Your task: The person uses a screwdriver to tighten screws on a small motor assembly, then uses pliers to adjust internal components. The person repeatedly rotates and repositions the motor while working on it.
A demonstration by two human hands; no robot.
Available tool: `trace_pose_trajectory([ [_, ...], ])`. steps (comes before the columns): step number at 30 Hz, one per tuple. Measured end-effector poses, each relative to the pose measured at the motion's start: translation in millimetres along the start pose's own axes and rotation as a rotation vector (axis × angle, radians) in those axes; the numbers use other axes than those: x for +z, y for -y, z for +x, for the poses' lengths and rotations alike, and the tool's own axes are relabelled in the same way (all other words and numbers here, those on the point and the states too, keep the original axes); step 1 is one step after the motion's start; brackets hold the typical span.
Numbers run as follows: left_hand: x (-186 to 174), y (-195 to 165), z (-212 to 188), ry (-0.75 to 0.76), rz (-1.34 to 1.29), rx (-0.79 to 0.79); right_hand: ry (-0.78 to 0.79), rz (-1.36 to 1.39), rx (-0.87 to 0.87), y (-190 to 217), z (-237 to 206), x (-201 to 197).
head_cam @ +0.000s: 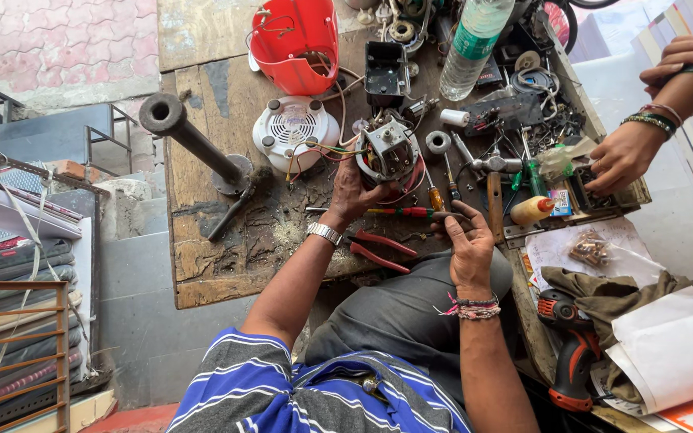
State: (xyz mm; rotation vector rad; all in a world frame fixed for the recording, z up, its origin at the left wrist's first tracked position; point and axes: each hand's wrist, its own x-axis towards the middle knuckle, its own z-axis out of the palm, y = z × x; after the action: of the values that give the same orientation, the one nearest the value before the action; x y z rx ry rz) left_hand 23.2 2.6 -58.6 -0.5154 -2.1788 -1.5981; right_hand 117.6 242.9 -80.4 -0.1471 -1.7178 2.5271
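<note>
Fingers (360, 178) of the left hand (356, 192) curl over the near side of the motor (389, 151), gripping its round housing and steadying it on the counter (226, 240). The right hand (468, 244) lies palm up, nearer the body than the motor and to its right, its fingers loosely open with the tip of a red-handled screwdriver (399, 212) resting across them. That screwdriver's long axis runs left to right, just short of the motor on the body's side. The left hand is clearly nearer to the motor. Red pliers (378, 250) lie closer in than the screwdriver. Another person's hand (623, 156) reaches in far right of the motor.
</note>
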Motion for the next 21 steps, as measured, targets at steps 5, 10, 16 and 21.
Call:
trace_pose_trajectory([
  [5, 0, 1, -1, 0.028, 0.084, -0.073, 0.007, -0.001, -0.002, -3, 3, -4],
  [10, 0, -2, 1, 0.018, 0.059, -0.067, 0.019, 0.002, -0.008, 0, -1, 2],
  [16, 0, -3, -5, -0.038, 0.113, 0.051, -0.056, -0.534, -0.646, 38, -6, 19],
  [21, 8, -1, -15, -0.042, 0.227, 0.001, -0.292, -0.677, -0.990, 104, 9, 13],
])
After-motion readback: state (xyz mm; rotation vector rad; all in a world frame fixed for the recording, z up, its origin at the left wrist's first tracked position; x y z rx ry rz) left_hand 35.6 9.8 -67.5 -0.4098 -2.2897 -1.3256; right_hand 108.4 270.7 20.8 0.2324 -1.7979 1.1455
